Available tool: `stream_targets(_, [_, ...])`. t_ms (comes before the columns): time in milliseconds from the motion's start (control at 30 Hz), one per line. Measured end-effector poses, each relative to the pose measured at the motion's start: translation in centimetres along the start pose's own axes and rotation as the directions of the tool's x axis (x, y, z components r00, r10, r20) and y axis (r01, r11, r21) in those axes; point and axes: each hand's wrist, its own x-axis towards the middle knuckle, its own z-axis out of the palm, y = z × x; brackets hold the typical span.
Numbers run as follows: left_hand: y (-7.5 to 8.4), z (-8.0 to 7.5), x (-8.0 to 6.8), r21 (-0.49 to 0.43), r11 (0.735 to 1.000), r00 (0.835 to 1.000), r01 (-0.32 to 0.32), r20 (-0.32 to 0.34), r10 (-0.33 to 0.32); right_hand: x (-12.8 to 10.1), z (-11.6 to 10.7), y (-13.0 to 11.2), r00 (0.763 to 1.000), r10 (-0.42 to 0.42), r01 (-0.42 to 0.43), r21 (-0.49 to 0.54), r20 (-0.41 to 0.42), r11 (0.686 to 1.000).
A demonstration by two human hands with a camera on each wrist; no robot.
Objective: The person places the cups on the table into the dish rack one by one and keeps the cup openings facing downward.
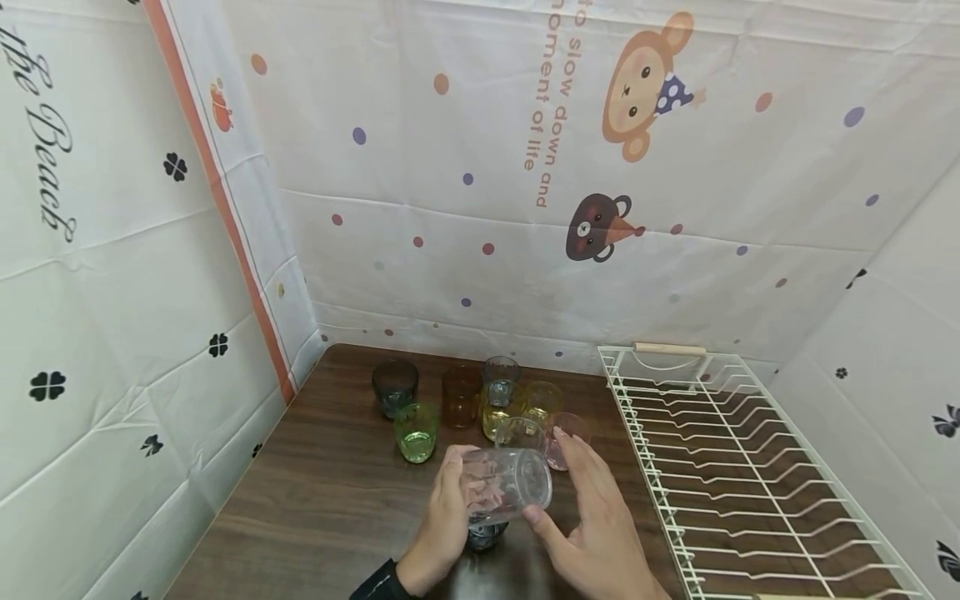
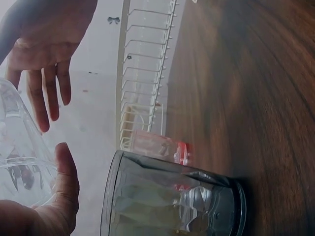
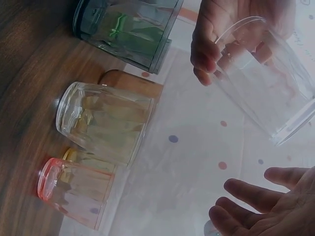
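Note:
My left hand (image 1: 442,521) grips a clear drinking glass (image 1: 517,483), tilted on its side above the table. Its fingers show through the clear wall in the right wrist view. By the glass's right end, my right hand (image 1: 603,521) is spread with fingers extended and holds nothing. A gap shows between those fingers and the glass in the right wrist view. Beneath the held glass stands a dark grey glass (image 2: 167,196), mostly hidden in the head view. Another clear glass (image 3: 106,123) and a pink glass (image 3: 76,189) stand just beyond the hands.
Toward the back of the wooden table (image 1: 315,475) stand a green glass (image 1: 416,435), a dark glass (image 1: 393,387), an amber glass (image 1: 459,398), a bluish clear glass (image 1: 501,371) and yellow glasses (image 1: 543,400). A white wire rack (image 1: 750,475) takes up the right side. Printed cloth hangs around the table.

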Motion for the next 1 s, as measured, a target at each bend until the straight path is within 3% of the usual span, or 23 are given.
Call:
stream_targets(233, [-0.3, 0.3, 0.0, 0.007, 1.000, 0.999, 0.012, -0.033, -0.011, -0.1, 0.1, -0.1, 1.000, -0.021, 0.021, 0.023, -0.001, 1.000])
stream_targets(500, [-0.5, 1.0, -0.3, -0.118, 0.989, 0.996, 0.088, -0.015, -0.090, -0.1, 0.2, -0.2, 0.999, -0.045, 0.049, 0.129, -0.028, 0.990])
stream_targets(600, [-0.6, 1.2, -0.4, -0.147, 0.982, 0.993, 0.116, -0.006, -0.118, -0.2, 0.3, -0.3, 0.993, -0.104, 0.113, 0.199, -0.054, 0.974])
stream_targets(767, [-0.8, 1.4, -0.4, -0.160, 0.982, 0.995, 0.104, 0.012, -0.103, -0.1, 0.7, -0.4, 0.970, -0.219, 0.240, 0.299, -0.102, 0.924])
stream_targets(1000, [-1.1, 1.4, -0.6, -0.159, 0.980, 0.992, 0.122, 0.053, -0.115, -0.1, 0.7, -0.4, 0.959, -0.253, 0.282, 0.323, -0.127, 0.904])
